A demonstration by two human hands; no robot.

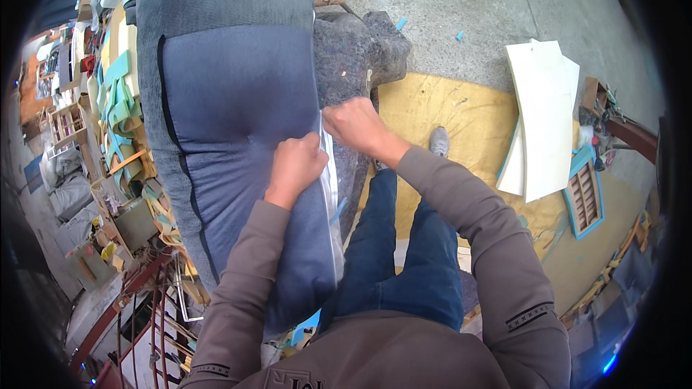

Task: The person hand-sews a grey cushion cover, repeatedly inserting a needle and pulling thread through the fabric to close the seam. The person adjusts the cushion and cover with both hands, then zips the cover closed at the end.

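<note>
A large blue-grey cushion (238, 72) lies lengthwise in front of me, its fabric cover wrinkled and dented in the middle. Along its right side runs a white strip (332, 194) that looks like a zipper. My left hand (297, 166) is closed on the cover beside this strip. Just ahead and to the right, my right hand (358, 126) pinches the cushion's edge at the strip's upper end; the fingertips are partly hidden. Below my hands a small light-blue piece (338, 210) pokes out at the strip.
Dark grey upholstery (342, 47) lies under and beyond the cushion. White foam sheets (542, 119) and a blue-edged wooden frame (584, 193) are on the right, by a yellow floor sheet (447, 108). Foam offcuts (121, 104) pile up at left, near red metal bars (155, 317).
</note>
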